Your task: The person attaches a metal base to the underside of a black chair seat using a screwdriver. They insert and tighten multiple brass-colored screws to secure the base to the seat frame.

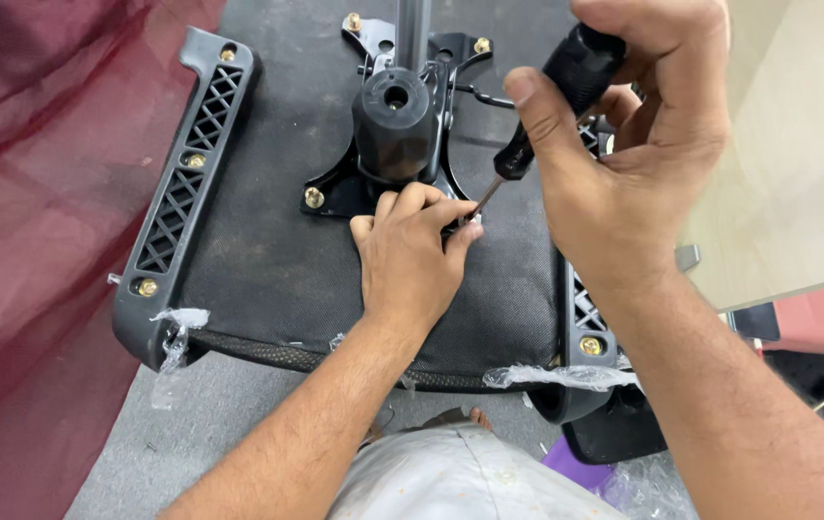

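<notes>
Head view: right hand (pixel 638 164) grips screwdriver (pixel 552 106); left hand (pixel 417 255) steadies its tip.

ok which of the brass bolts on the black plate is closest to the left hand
The brass bolt at the black plate's near-left corner, just left of the left hand. The other two sit at the far corners, well beyond the hand.

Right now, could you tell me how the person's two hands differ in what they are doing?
The left hand rests low on the black fabric seat underside, fingertips pinching beside the black metal mounting plate. The right hand is raised, gripping the black-handled screwdriver. Both meet at the screwdriver's tip.
</notes>
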